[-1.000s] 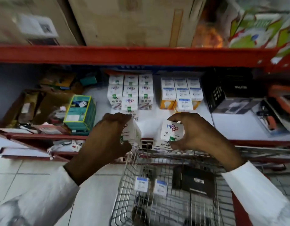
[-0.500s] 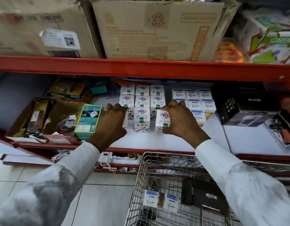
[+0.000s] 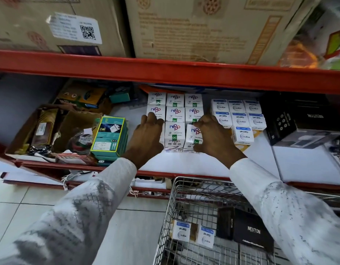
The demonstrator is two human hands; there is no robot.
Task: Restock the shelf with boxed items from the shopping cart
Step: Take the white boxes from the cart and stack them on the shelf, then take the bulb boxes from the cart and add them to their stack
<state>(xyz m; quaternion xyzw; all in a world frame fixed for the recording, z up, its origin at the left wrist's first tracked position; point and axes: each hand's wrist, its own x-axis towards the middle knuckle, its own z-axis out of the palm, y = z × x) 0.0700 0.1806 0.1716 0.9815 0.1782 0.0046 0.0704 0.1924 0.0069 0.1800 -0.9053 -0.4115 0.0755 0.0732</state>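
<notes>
White Nippo boxes (image 3: 174, 113) stand in rows on the white shelf (image 3: 184, 163). My left hand (image 3: 146, 138) covers a box at the front left of the block, fingers curled over its top. My right hand (image 3: 213, 138) is shut on a tilted white Nippo box (image 3: 194, 134) at the front right, beside another front box (image 3: 174, 135). Below, the wire shopping cart (image 3: 174, 190) holds two white Wipro Garnet boxes (image 3: 194, 233) and a black Neuton box (image 3: 249, 230).
Wipro Garnet boxes (image 3: 240, 119) sit right of the Nippo block, black boxes (image 3: 299, 123) farther right. A green charger box (image 3: 109, 136) and open cartons of clutter (image 3: 50, 131) lie left. A red shelf beam (image 3: 165, 71) with large cardboard cartons (image 3: 203, 27) hangs overhead.
Both hands carried Nippo boxes from above the cart up onto the shelf and pushed them against the front of the Nippo block. My view has moved closer to the shelf.
</notes>
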